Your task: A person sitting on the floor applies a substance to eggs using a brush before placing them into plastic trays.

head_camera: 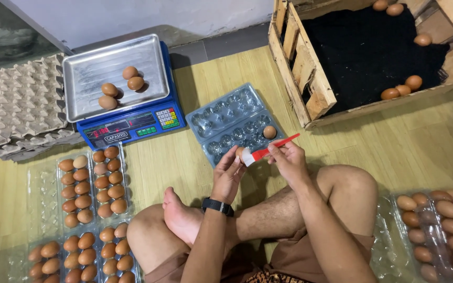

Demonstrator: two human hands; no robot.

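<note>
Egg [240, 152] sits pinched in the fingertips of the left hand [227, 175], held up just above the person's crossed legs, and only a sliver of its pale brown shell shows past the fingers. Right against it, the white bristles of a red-handled brush [268, 150] touch the shell, and the right hand [289, 161] has the handle gripped, fingers closed round it.

Now the surroundings, biggest first. Top right, a wooden crate [294, 63] lined in black, with a few brown eggs lying loose inside. Far left, a stack of grey pulp egg trays [17, 105], all bumps and hollows. Beside it, a blue weighing scale [132, 126] with a shiny steel pan on top; four brown eggs rest on that pan, and there is a red-lit display and a small coloured keypad on its front face.

Just ahead of the hands, an open clear plastic egg carton [226, 123] lies on the wooden floor, with a single egg in one cup of the near half. Lower left, filled clear cartons [93, 183] are lined up in rows, packed with brown eggs. Lower right, more filled clear cartons [436, 230] by the knee. A black watch [217, 206] is on the left wrist.
</note>
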